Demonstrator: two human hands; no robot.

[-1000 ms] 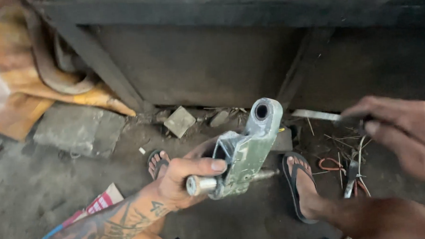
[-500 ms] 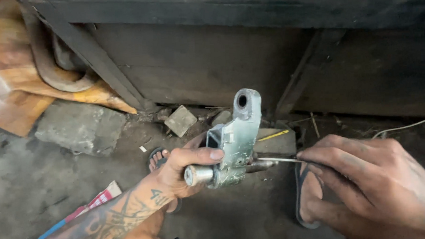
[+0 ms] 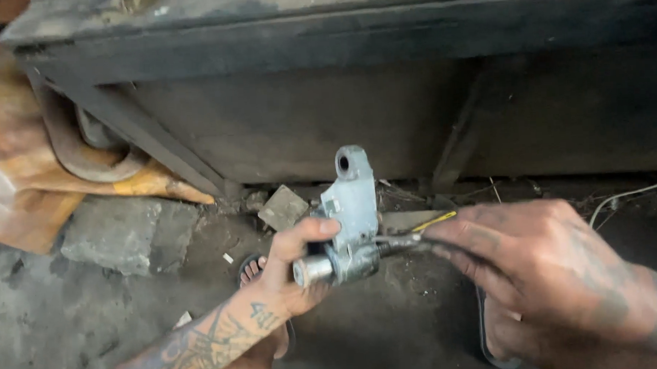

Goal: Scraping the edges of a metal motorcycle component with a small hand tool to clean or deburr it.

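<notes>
The left hand (image 3: 291, 269) grips the grey metal bracket (image 3: 350, 220) by its lower end, its long axis upright. From the bracket's right, the right hand (image 3: 543, 271) pinches what looks like a thin tool (image 3: 400, 242), tip touching the bracket's base.

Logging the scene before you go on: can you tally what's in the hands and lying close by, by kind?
Grey cast-metal bracket with round hole: 1
Thin metal tool with yellow mark: 1
Broken concrete chunks: 2
Sandalled feet: 2
Hands: 2
Total: 8
</notes>
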